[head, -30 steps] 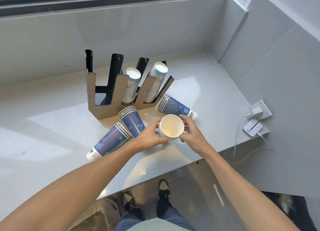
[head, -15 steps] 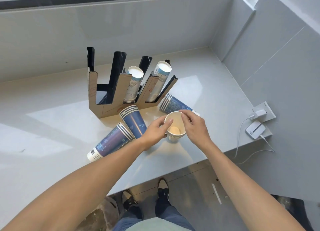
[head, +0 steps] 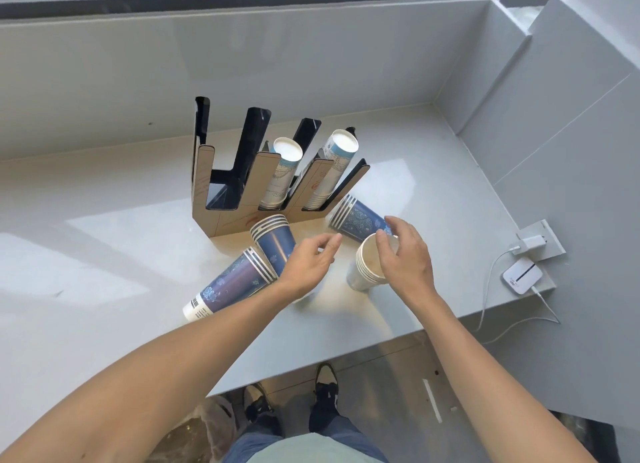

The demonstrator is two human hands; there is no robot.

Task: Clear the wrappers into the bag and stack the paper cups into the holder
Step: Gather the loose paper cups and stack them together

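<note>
- On the pale grey glossy tabletop [head: 104,254] we see a short nested stack of white paper cups [head: 369,268] standing mouth up near the front edge.
- Our right hand [head: 405,254] is over that stack; its fingers [head: 382,242] curl over the far rim, thumb at the rim's inner side, and appear to touch it lightly, though we cannot tell whether they truly grip.
- Our left hand [head: 310,261] hovers just left of the stack, apart from it, fingers loosely curled and holding nothing.
- Under the left hand lies a blue patterned stack of paper cups on its side [head: 273,240], mouth towards the holder.
- A second blue stack [head: 230,282] lies beside it, white base pointing to the front left.
- A third blue stack [head: 356,216] lies behind the right hand, partly hidden by it.
- The brown-and-black slotted cup holder [head: 221,188] stands behind them; its two right slots each hold a tilted column of pale printed cups [head: 284,171], and the left slot holds none.
- A white charger and small white device [head: 523,275] sit at the tabletop's right edge.
</note>
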